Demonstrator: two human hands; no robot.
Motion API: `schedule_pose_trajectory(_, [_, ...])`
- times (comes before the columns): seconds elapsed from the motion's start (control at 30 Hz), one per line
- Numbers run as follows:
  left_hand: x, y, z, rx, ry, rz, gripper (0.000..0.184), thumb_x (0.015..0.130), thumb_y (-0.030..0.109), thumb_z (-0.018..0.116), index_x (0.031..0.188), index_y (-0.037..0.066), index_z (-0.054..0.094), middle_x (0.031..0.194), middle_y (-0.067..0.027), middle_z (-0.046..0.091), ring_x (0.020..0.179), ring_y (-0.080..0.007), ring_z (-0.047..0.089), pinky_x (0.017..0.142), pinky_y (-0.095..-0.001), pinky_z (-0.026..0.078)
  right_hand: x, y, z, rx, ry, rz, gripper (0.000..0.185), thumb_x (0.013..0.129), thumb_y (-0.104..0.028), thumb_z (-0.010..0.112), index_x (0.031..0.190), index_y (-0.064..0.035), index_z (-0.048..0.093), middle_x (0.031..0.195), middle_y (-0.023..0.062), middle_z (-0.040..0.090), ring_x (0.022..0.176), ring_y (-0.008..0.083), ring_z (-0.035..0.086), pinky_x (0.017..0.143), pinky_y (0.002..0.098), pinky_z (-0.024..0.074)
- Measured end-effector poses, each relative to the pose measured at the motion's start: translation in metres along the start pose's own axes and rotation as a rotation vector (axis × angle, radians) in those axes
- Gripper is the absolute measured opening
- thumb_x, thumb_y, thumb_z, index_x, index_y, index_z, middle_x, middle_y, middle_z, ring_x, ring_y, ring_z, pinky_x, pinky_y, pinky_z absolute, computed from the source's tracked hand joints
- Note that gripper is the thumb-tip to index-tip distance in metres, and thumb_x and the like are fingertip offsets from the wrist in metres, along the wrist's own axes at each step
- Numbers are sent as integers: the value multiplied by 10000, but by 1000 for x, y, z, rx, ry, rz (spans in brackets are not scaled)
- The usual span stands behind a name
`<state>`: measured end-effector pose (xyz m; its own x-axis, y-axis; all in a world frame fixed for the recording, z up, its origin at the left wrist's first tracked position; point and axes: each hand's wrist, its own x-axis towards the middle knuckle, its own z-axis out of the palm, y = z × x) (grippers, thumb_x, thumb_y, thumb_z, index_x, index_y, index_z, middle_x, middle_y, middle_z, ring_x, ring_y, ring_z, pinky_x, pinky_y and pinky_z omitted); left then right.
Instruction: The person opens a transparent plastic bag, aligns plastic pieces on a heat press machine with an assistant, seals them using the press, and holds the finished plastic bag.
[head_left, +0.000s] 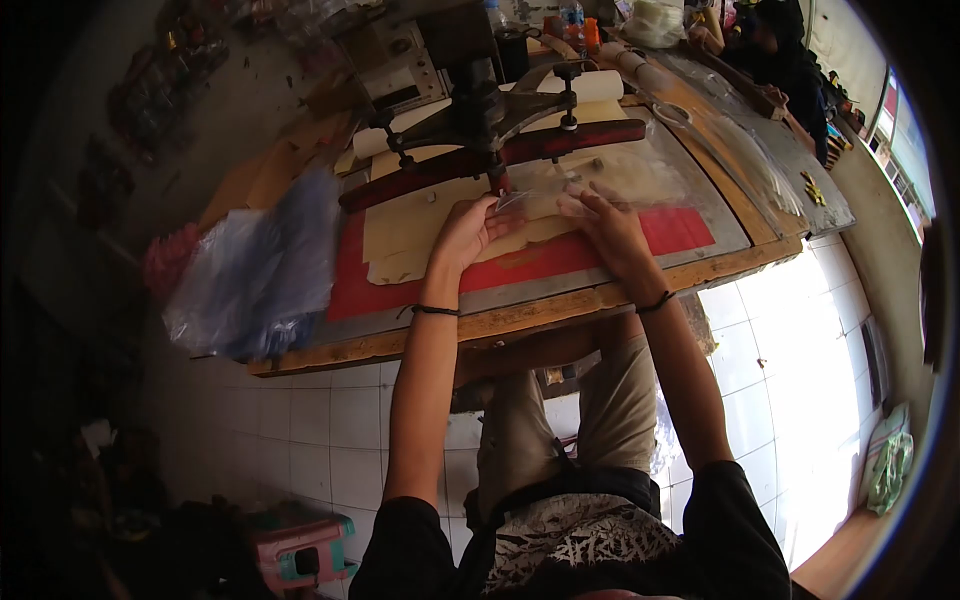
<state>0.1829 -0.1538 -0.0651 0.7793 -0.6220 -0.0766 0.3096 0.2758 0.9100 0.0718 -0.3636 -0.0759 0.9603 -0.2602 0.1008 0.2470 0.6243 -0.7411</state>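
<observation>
Both hands are over the table, in front of a dark press-like machine (490, 115) with a long red bar (575, 141). My left hand (466, 232) pinches the near left part of a clear plastic sheet (545, 200) between thumb and fingers. My right hand (610, 228) has its fingertips closed on the same plastic, to the right. The plastic is thin and shiny, so its full outline is hard to make out. Below the hands lies a worn beige sheet (400, 250) on top of a red sheet (680, 230).
A stack of clear bluish plastic (260, 260) hangs over the table's left edge. A wooden strip (520, 322) forms the front edge. At the right lie long clear plastic pieces (755, 165) and small yellow items (814, 188). A person (785, 70) sits at the back right.
</observation>
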Motion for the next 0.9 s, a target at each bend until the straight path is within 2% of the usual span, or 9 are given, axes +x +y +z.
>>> schedule_pose_trajectory(0.07, [0,-2,1,50,28,24,188,972,75,475,999,-77,582,1011,-182,657,941,-282,677,861,-369,583,8,10,-13,-135,-68,-75,503,971,-3,465,1378,107,189,1315,265,499,1170,372,573,989,380,520])
schedule_pose_trajectory(0.2, [-3,-5,7,99,130,54,127,943,28,523,940,-73,600,951,-131,649,918,-253,677,849,-348,597,3,2,-10,-73,-51,-24,542,968,22,462,1412,79,155,1307,256,514,1172,367,573,996,371,514])
schedule_pose_trajectory(0.3, [-1,-6,5,234,140,82,143,936,31,517,873,-63,605,925,-118,639,888,-238,678,814,-346,609,1,0,-35,-440,-132,-242,635,978,-113,527,1432,70,123,1310,284,489,1163,386,569,1020,398,493])
schedule_pose_trajectory(0.4, [-5,2,-1,290,163,85,166,924,36,509,844,-67,610,890,-105,627,825,-216,681,772,-347,619,-31,-36,-11,69,180,-90,773,962,-341,574,1432,82,130,1311,315,456,1160,410,554,1034,441,472])
schedule_pose_trajectory(0.5, [-3,0,-4,293,205,45,181,929,46,513,896,-100,616,850,-105,616,776,-241,694,697,-334,628,-36,-58,-47,58,108,-106,869,929,-498,566,1415,97,159,1311,331,432,1164,426,539,1031,474,464])
schedule_pose_trajectory(0.53, [-2,4,-3,298,231,33,194,932,49,517,919,-116,617,834,-107,611,757,-256,700,666,-328,631,-40,-68,-44,63,202,-109,777,947,-479,544,1364,102,242,1286,322,457,1162,428,542,1025,474,466])
schedule_pose_trajectory(0.63, [-7,15,8,324,232,-64,164,924,89,576,899,-65,628,850,-98,637,763,-212,679,666,-337,624,-47,-91,-49,-22,203,-79,692,951,-469,540,1292,94,325,1241,320,491,1159,421,546,1026,472,467])
schedule_pose_trajectory(0.67, [-4,13,6,327,219,-41,161,920,92,589,908,-64,629,850,-98,639,758,-213,679,664,-338,623,-39,-96,-68,-81,113,-8,593,952,-424,555,1227,78,398,1199,318,520,1165,404,550,1023,463,471])
schedule_pose_trajectory(0.9, [3,3,-13,269,180,53,98,897,47,599,923,-44,624,855,-100,639,733,-223,674,654,-358,620,-5,-124,-100,-421,-133,153,425,963,-205,511,1290,57,441,1120,241,601,1039,328,631,936,399,526])
